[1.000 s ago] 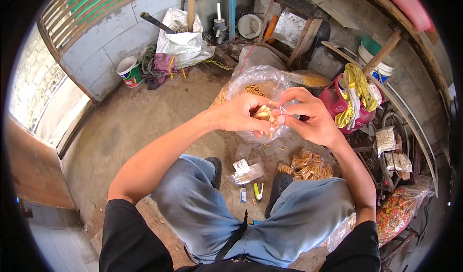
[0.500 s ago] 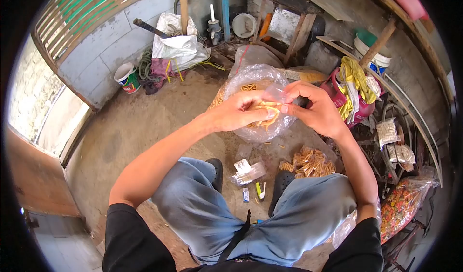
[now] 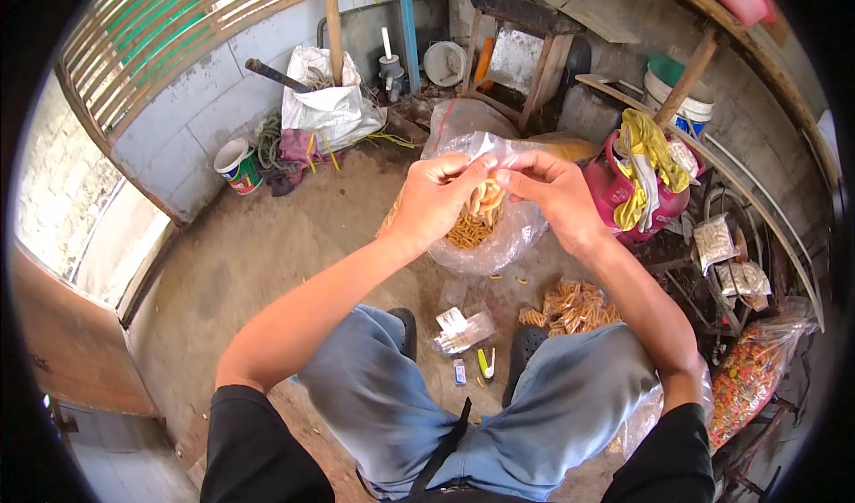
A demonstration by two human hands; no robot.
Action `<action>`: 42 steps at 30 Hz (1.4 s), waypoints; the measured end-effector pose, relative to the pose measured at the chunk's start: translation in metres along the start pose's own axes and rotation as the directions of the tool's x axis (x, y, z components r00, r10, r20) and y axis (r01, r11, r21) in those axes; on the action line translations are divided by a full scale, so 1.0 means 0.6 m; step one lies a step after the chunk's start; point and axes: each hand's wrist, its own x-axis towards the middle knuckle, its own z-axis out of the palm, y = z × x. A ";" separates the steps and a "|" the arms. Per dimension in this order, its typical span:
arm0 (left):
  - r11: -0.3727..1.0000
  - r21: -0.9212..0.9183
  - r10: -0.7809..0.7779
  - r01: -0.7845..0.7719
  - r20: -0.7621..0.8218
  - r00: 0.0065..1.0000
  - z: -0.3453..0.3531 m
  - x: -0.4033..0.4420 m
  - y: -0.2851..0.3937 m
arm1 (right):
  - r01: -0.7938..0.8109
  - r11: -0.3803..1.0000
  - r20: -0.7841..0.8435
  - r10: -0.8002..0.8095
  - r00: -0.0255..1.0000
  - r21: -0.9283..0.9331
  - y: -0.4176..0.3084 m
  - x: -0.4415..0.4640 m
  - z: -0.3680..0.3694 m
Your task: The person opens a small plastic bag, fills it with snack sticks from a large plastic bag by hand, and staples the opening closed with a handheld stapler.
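Note:
A small clear plastic bag [image 3: 485, 198] with yellowish snack sticks in it hangs between my two hands. The fingers of my left hand [image 3: 436, 196] pinch its top edge on one side. My right hand [image 3: 554, 191] pinches the other side with thumb and index finger. Below them, a large clear plastic sack [image 3: 517, 243] stands open on the floor, with loose snack sticks [image 3: 470, 231] inside. Several filled snack packets [image 3: 577, 307] lie in a pile near my right foot. Between my feet are a green stapler [image 3: 486, 363], a small blue-and-white box [image 3: 460, 372] and a clear packet with white paper [image 3: 463, 328].
To the right stand a pink container [image 3: 628, 196] with yellow cloth [image 3: 648, 151] over it and a bag of colourful snacks [image 3: 757, 374]. A white sack [image 3: 334, 111] and a paint bucket [image 3: 238, 166] are by the left wall. A wooden stand [image 3: 534, 66] is at the back.
Both hands have risen slightly and now pinch the top of the small bag close together. The bag hangs more upright, with its snack sticks lower in it.

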 end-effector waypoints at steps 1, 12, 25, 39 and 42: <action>0.998 0.063 0.010 -0.010 -0.001 1.000 -0.002 0.000 0.000 | -0.045 0.999 -0.004 0.045 0.999 0.010 0.009 0.004 -0.003; 0.927 -0.293 -0.207 0.233 0.116 0.971 -0.007 0.001 0.013 | -0.047 0.997 -0.127 0.039 0.991 -0.057 0.012 0.000 -0.008; 0.994 -0.108 0.005 -0.010 -0.048 0.999 0.033 0.002 0.019 | -0.224 0.960 -0.090 0.241 0.966 0.170 0.010 -0.021 -0.008; 0.972 -0.234 -0.016 0.014 -0.009 1.000 0.033 -0.004 0.039 | 0.101 0.993 -0.107 -0.094 0.990 0.060 0.009 -0.023 -0.007; 0.987 -0.156 -0.039 0.044 0.033 0.999 0.026 -0.007 0.045 | 0.089 0.996 -0.073 -0.089 0.993 0.007 0.002 -0.026 -0.007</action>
